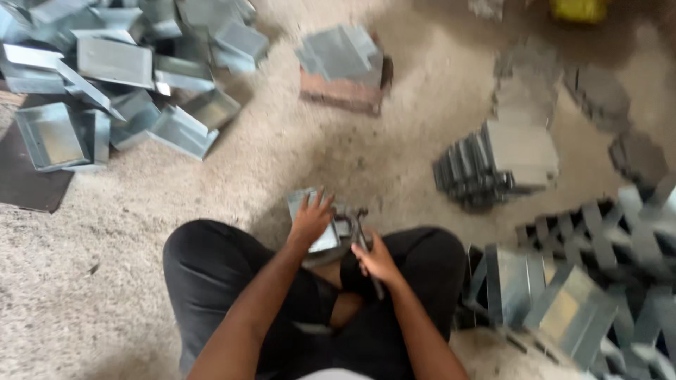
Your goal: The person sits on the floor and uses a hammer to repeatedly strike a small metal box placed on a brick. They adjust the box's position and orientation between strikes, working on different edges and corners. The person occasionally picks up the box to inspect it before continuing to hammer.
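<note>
Nearest the camera are the person's crossed legs (232, 281) in dark trousers, forming a lap that frames the work on the floor (141, 232) just ahead. The left hand (310, 219) lies spread, fingers apart, pressing flat on a small grey sheet-metal piece (304, 204) at about 12 o'clock from the lap, seemingly to pin it still. The right hand (377, 259) is curled closed around the handle of a dark metal tool (355, 229) whose head meets the piece's right edge; blur hides what kind of tool it is. Folded metal trays (113, 84) are heaped at 10 o'clock, well apart. A few flat sheets rest on a brick-like block (345, 91) at 12 o'clock, a tight stack of sheets (493, 169) sits at 2 o'clock, and more bent pieces (577, 295) crowd the person's right knee at 3 o'clock. Open gritty floor remains to the left and straight ahead; the right side is hemmed in.
</note>
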